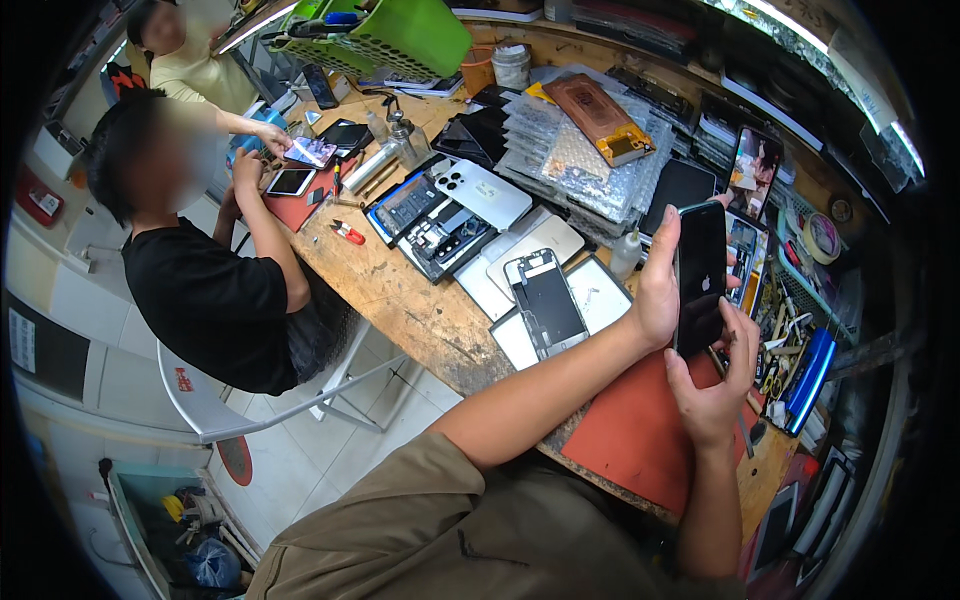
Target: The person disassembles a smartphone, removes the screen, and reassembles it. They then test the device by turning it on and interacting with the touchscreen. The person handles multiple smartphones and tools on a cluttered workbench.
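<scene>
Phone (701, 250): held upright on its long axis, up off the counter (432, 322), at the far end of the red mat (635, 440). Screen dark, with one small pale mark near the middle.

Left hand (662, 283): curled round the phone, thumb along the left edge, fingertips showing past the right edge. Palm contact behind hidden.

Right hand (722, 375): pinching the near end, thumb by the bottom left corner, index finger across the lower right. Exact pressure points cannot be told.

Handling, as judged: let the left hand carry the weight, gripping the edges only, so the right is free to work the near end lightly. No squeezing across the glass; no twisting between the two hands. Better low over the mat, so a slip lands soft. Tilt the screen away from lamp glare and keep fingers off the pale mark so it can be read.

Surroundings to mind: opened phone (546, 303) on the left, dropper bottle (626, 255) just beyond the left forearm, loose tools (783, 352) close on the right. Elbows in.
</scene>
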